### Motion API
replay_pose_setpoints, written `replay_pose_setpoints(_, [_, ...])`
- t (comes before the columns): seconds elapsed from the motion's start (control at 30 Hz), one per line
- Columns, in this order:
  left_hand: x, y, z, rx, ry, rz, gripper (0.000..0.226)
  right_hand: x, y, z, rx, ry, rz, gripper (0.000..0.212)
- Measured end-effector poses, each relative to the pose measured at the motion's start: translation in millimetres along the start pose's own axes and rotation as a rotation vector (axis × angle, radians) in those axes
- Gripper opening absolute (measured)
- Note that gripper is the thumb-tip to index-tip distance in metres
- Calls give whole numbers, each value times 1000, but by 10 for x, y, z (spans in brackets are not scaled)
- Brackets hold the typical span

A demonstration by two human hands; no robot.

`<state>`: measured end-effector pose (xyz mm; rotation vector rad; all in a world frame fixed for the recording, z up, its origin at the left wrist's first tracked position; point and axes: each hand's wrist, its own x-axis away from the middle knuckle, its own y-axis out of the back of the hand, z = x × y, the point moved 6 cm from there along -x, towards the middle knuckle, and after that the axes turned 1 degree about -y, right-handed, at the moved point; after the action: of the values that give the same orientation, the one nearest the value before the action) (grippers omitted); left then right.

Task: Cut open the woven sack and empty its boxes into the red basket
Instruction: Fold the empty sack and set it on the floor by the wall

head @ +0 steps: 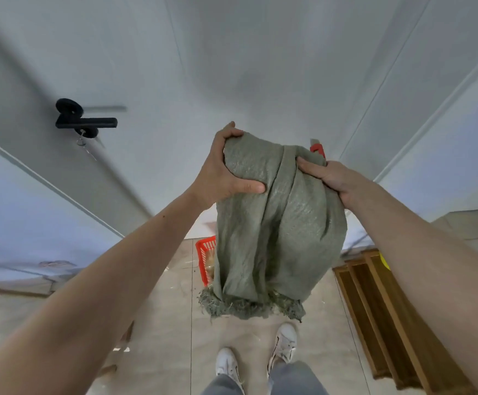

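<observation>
Both hands clamp the top of an upturned woven sack [274,218], held out at arm's length in front of a grey door. At about ten o'clock on the bundle, the left hand [220,172] wraps the gathered cloth, thumb pressed flat across the front fold and fingers curled over the upper corner. At two o'clock, the right hand [326,178] pinches a bunched fold, and a red-handled cutter [317,148] pokes up just behind its knuckles, apparently tucked in the same grip, though the sack hides how it is held.

One sack hangs mouth-down, its frayed cut edge at six o'clock, above the tiled floor [175,323] and the person's two white shoes [284,342]. One red basket [205,259] shows only as a slatted corner at eight o'clock from the sack, largely hidden behind the hanging cloth; something pale lies inside it, but no box can be counted with confidence.

The fabric reads as soft, limp and slightly slick, draping in long vertical folds with little bulk left, so it likely weighs little now. It gives no stiff edge to hold, and gathering the closed bottom corners in full fistfuls, as both hands do, looks the surest purchase for shaking.

One black lever handle [88,121] sits at ten o'clock on the door, and one slatted wooden frame [380,317] lies at four o'clock on the floor.
</observation>
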<state>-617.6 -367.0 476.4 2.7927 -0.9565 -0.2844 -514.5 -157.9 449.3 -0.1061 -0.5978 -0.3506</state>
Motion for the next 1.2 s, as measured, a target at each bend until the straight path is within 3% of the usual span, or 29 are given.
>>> replay_pose_setpoints(0.17, [94, -157, -16, 116, 105, 49, 97, 357, 58, -207, -25, -68, -37, 61])
replay_pose_setpoints(0.27, [134, -328, 4, 164, 194, 67, 97, 619, 239, -374, 111, -46, -155, 54])
replay_pose_setpoints(0.4, [226, -662, 17, 223, 323, 113, 95, 1051, 594, -626, -6, 107, -319, 75])
replay_pose_setpoints(0.5, [341, -991, 24, 241, 416, 173, 101, 1330, 742, -831, 62, 243, -222, 77])
replay_pose_setpoints(0.6, [521, -1375, -41, 287, 535, 214, 100, 1590, 773, -1045, 145, 223, -93, 92])
replay_pose_setpoints(0.7, [764, -1804, -118, 340, 676, 265, 67, 1835, 902, -1175, 77, 204, -157, 88])
replay_pose_setpoints(0.77, [957, -2100, -172, 329, 755, 315, 34, 2004, 1093, -1294, 10, 205, -302, 73])
replay_pose_setpoints(0.8, [1044, -2239, -199, 304, 773, 341, 28, 2086, 1203, -1382, -1, 197, -373, 72])
replay_pose_setpoints(0.9, [1267, -2638, -269, 259, 763, 454, 44, 2367, 1533, -1657, -21, 158, -524, 91])
replay_pose_setpoints(1.03, [1578, -3193, -405, 254, 653, 738, 61, 2804, 1961, -2044, -116, 130, -588, 72])
replay_pose_setpoints(1.17, [1828, -3669, -484, 222, 499, 866, 134, 3206, 2354, -2450, -272, 23, -597, 46])
replay_pose_setpoints(1.2, [1897, -3803, -502, 213, 458, 909, 141, 3301, 2443, -2555, -293, -9, -590, 41])
